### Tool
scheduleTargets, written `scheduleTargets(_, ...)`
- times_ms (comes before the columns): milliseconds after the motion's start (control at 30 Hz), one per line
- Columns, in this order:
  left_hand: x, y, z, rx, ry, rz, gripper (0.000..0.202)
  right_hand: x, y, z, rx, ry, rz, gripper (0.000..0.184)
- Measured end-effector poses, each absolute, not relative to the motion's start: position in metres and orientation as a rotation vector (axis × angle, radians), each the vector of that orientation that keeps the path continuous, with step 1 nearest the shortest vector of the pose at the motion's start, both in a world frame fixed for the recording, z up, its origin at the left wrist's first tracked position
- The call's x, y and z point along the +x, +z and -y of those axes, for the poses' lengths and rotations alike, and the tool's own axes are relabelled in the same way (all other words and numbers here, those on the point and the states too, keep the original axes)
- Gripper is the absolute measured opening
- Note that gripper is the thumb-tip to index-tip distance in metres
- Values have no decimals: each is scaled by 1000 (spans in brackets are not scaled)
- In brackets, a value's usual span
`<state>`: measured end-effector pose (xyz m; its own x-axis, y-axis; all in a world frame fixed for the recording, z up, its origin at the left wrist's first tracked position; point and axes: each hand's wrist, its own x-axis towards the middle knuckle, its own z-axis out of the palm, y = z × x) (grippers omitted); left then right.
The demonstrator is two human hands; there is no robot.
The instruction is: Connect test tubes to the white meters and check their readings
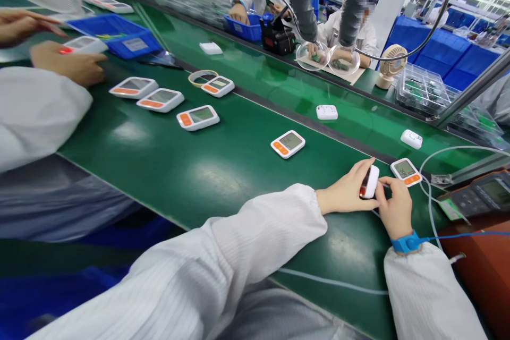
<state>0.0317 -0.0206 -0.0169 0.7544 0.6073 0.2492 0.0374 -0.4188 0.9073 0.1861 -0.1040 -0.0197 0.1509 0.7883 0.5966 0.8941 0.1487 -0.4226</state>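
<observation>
Holding a small white gadget tipped up in the left hand, over the green table. Curling the right hand in at the gadget's edge — cannot tell if pinching it. Near an orange-and-white box, too.

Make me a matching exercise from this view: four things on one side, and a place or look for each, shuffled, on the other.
Things
1. Strap
2. Device in the left hand
3. Fan
4. Meter

Places and looks
A. Beside the clear trays
B. White, with a red glow
C. At the right edge of the picture
D. Blue, around the wrist of the right hand

Pairs: 1-D, 2-B, 3-A, 4-C
</observation>
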Motion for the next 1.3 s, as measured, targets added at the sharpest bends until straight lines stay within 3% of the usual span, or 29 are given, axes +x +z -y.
scheduleTargets(167, 26, -21, 2, 1811, 565, -385, 110, 187, -17, 102, -1625, -272, 1594, 12)
scheduleTargets(300, 29, -22, -5, 2069, 764, -694, 100, 182, -14, 106, -1563, -371, 1531, 5)
scheduleTargets(400, 36, -25, -9, 2121, 841, -932, 98, 175, -16, 108, -1520, -199, 1699, 15)
scheduleTargets(533, 39, -31, -14, 2165, 807, -957, 96, 170, -27, 105, -1536, 53, 1972, 6)
scheduleTargets(600, 35, -30, -18, 2204, 776, -882, 84, 171, -33, 103, -1554, 86, 2003, 14)
scheduleTargets(733, 13, -17, -31, 2325, 875, -832, 47, 175, -37, 102, -1572, 92, 1973, 8)
scheduleTargets(833, -13, -7, -43, 2436, 902, -1230, 39, 175, -36, 102, -1557, 54, 1939, 16)
scheduleTargets(933, -42, -2, -55, 2341, 719, -1813, 48, 175, -32, 103, -1576, -39, 1811, 24)
scheduleTargets(1033, -60, -3, -65, 2145, 507, -2013, 50, 175, -29, 104, -1577, -104, 1685, 26)
scheduleTargets(1167, -48, -4, -61, 2131, 773, -1623, 49, 172, -24, 105, -1473, 3, 1550, 32)
scheduleTargets(1300, -7, -5, -17, 1586, 1014, -868, 52, 169, -19, 109, -1416, -52, 1618, 44)
